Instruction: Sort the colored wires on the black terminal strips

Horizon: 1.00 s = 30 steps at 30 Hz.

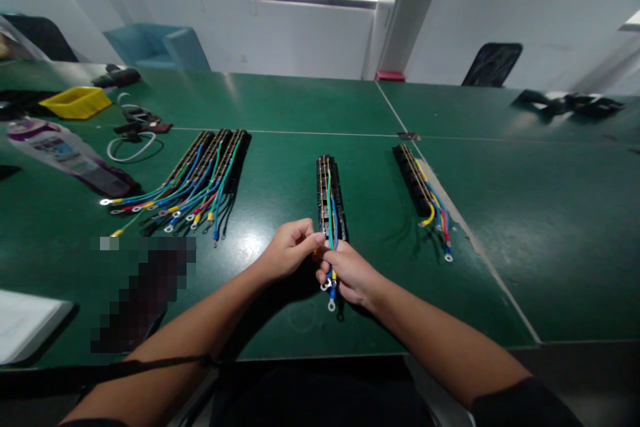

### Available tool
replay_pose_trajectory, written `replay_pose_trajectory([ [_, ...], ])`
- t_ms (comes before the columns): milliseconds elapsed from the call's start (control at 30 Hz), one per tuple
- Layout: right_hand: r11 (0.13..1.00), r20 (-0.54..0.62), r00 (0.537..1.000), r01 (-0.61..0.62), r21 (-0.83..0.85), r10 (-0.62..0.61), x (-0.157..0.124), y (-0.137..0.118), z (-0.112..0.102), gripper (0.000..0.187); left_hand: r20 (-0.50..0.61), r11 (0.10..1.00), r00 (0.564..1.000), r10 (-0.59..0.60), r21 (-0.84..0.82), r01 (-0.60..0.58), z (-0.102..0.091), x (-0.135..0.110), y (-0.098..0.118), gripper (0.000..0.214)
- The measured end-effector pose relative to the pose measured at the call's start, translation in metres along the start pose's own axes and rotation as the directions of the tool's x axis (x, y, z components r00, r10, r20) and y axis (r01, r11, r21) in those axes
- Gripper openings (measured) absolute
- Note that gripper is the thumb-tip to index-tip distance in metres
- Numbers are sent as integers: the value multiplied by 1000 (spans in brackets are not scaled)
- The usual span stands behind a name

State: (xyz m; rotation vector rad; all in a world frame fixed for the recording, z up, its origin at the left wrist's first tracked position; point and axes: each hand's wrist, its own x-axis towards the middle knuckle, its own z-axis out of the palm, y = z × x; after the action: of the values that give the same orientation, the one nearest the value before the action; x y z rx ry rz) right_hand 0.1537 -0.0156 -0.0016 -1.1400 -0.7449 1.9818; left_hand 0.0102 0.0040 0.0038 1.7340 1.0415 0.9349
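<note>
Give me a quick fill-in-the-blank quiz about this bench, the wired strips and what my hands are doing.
1. The left hand and right hand both pinch the wires of the ____ black strip among the three groups on the bench.
2. The table has a ____ surface.
3. The tray at the far left is ____.
Missing words: middle; green; yellow.

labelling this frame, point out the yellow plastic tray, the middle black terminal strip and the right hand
yellow plastic tray (67, 111), head view, front wall
middle black terminal strip (323, 173), head view, far half
right hand (350, 275), head view, back
</note>
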Motion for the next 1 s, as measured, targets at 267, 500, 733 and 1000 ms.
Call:
replay_pose_trajectory([
  [267, 958, 59, 994, -107, 267, 95, -8, -9, 4, 14, -85, 999, 995, 52, -5, -52, -4, -4, 3, 35],
  [500, 961, 21, 993, -121, 250, 120, -9, -8, 6, 23, -86, 997, 995, 52, 53, -48, -4, -3, 0, 34],
  [733, 984, -71, 988, -127, 123, 136, -4, -7, 6, 19, -85, 996, 996, 16, 93, -8, -1, 4, -1, 36],
  [1000, 981, -106, 978, -170, 92, 180, -4, -14, 7, 21, -49, 988, 996, 77, 140, -70, -2, -1, 1, 34],
])
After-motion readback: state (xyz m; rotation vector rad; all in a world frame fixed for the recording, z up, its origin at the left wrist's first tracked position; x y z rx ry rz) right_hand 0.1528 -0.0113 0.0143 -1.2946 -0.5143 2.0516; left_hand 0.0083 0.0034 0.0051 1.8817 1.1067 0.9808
